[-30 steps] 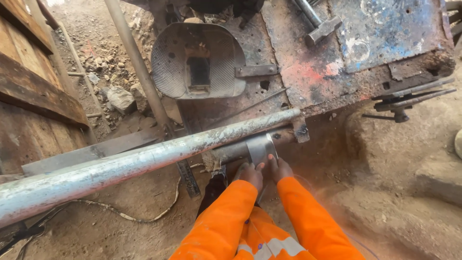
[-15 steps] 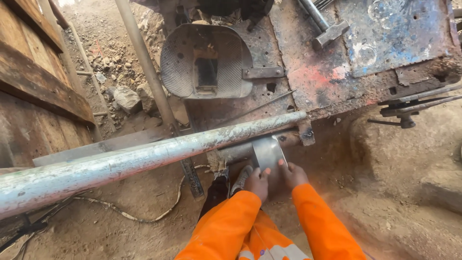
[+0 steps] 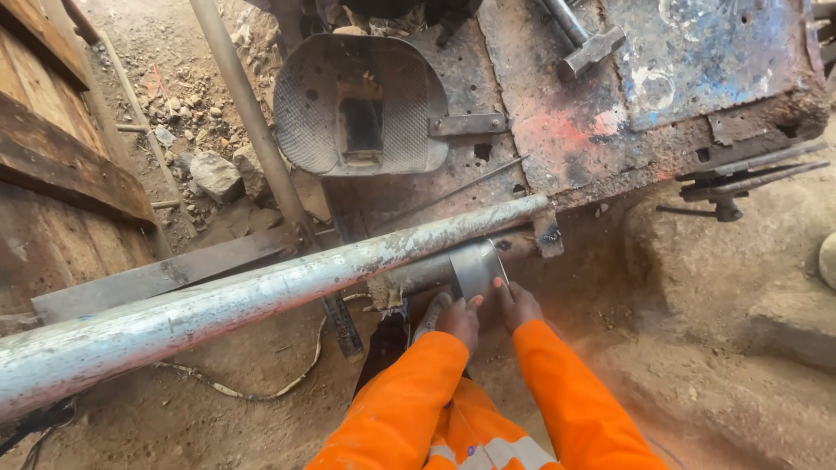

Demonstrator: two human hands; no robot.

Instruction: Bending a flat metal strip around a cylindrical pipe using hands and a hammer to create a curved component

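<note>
Both hands have slid up a bit since the earlier pics, and the bent metal sheet [image 3: 477, 268] now sits more upright under the big pipe [image 3: 261, 292]. Biggest thing here is that long grey pipe, lying slanted across the dirt from bottom left to the rusty table [image 3: 610, 130]. A thinner pipe [image 3: 418, 274] lies just under it, and the sheet is touching that one, right beside the table's edge. On the table sits a dark welding mask [image 3: 361, 104] w/ a handle, and a hammer [image 3: 583, 43] farther back. Left hand [image 3: 457, 320] grips the sheet's bottom edge, fingers closed on it. Right hand [image 3: 518, 303] pinches the sheet's right side, also closed on it. Both arms wear orange sleeves, hands close together but not touching. Step in hand looks like fitting the sheet up against the thin pipe. Next move prob needs a steady push so the curve sits snug, w/ fingers kept off the sharp edge.
</note>
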